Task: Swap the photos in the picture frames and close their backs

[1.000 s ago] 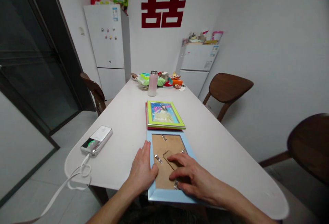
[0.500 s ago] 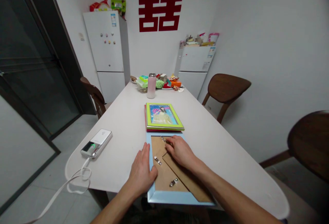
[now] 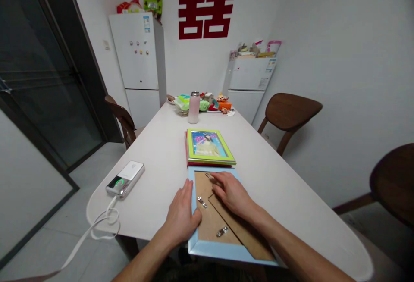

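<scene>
A light blue picture frame [image 3: 223, 249] lies face down on the white table [image 3: 161, 157], its brown backing board [image 3: 210, 219] up, with small metal clips [image 3: 202, 202] on it. My left hand [image 3: 182, 213] lies flat on the table against the frame's left edge, thumb on the frame, fingers stretched. My right hand [image 3: 230, 190] rests on the backing near the frame's far edge, fingertips together at a metal clip [image 3: 210, 177] there. Just beyond lies a green frame [image 3: 210, 147] with a picture, stacked on a red one.
A power bank [image 3: 125, 178] with a white cable [image 3: 97, 226] lies at the table's left edge. A pink bottle [image 3: 193, 107] and snack clutter [image 3: 207, 103] stand at the far end. Brown chairs [image 3: 289, 111] flank the table; two white fridges [image 3: 139, 64] stand against the wall.
My right hand has moved from the near clip of the backing to the far clip. The left hand has stayed at the frame's left edge.
</scene>
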`<state>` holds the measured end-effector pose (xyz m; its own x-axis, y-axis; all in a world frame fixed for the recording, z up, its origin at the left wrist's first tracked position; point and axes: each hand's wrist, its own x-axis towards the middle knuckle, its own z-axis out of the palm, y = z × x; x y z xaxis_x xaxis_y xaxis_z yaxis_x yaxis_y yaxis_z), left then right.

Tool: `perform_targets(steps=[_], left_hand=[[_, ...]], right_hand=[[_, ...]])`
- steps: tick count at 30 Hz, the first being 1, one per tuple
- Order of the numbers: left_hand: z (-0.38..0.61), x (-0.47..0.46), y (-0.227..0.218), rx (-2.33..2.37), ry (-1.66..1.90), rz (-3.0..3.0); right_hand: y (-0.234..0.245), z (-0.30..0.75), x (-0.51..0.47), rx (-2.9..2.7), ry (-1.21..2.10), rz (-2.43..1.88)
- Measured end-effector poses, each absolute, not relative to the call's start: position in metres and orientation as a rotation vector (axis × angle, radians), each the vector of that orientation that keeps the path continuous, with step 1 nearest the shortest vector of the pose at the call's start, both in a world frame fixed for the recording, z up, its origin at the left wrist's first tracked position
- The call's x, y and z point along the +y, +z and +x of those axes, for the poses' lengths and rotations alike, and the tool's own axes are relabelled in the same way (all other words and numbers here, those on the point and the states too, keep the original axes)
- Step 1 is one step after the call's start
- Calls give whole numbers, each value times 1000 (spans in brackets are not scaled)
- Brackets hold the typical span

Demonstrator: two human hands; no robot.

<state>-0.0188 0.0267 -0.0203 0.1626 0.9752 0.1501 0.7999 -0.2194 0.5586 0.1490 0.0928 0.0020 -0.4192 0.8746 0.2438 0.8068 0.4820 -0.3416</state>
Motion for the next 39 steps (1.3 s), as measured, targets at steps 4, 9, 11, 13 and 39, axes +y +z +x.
perform_targets(steps=[4,9,11,13,39], left_hand=[[-19,25,-18,1683,705,2074],[-9,24,-16,1707,713,2051],[-6,24,-16,1695,750,2019],[-3,22,-14,1672,815,1959],[-105,6,1,1637,1223,1142]], right_hand=[[12,168,52,-2396,373,-1402],[8,181,26,-2376,420,-1483],[9,186,28,-2338,468,-1486],[14,192,31,-2317,486,-1514],[-3,226,62,-2063,296,-1882]])
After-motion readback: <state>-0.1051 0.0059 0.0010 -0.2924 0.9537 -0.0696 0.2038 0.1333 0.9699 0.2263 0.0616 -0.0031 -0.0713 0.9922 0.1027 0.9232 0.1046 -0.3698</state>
